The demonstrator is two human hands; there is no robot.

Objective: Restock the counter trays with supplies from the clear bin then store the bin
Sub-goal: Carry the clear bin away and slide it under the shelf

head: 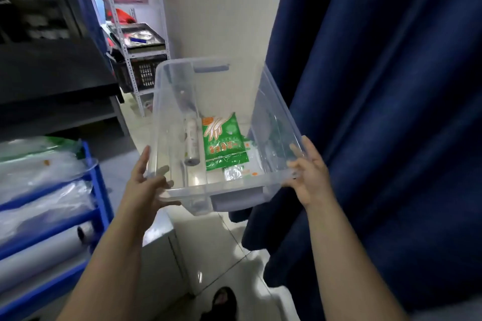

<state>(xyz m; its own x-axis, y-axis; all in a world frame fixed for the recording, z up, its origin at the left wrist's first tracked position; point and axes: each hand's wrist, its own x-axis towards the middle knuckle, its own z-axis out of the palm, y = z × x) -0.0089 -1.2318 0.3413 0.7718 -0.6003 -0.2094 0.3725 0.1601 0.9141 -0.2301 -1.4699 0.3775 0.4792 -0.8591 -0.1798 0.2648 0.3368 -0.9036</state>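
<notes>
I hold the clear bin [180,78] in mid-air in front of me, tilted slightly away. My left hand [146,185] grips its near left corner and my right hand [310,177] grips its near right corner. Inside the bin lie a green glove packet [224,141], a small roll of plastic bags [191,143] to its left, and flat clear packets [242,167] under and beside the green one. The bin has grey handles at the near and far ends.
A dark blue curtain [378,112] hangs close on the right. A blue tray rack [96,180] with plastic bags and rolls stands at the left. Black shelving [52,65] lies behind it. A metal shelf unit [125,41] with a black crate [143,73] stands ahead.
</notes>
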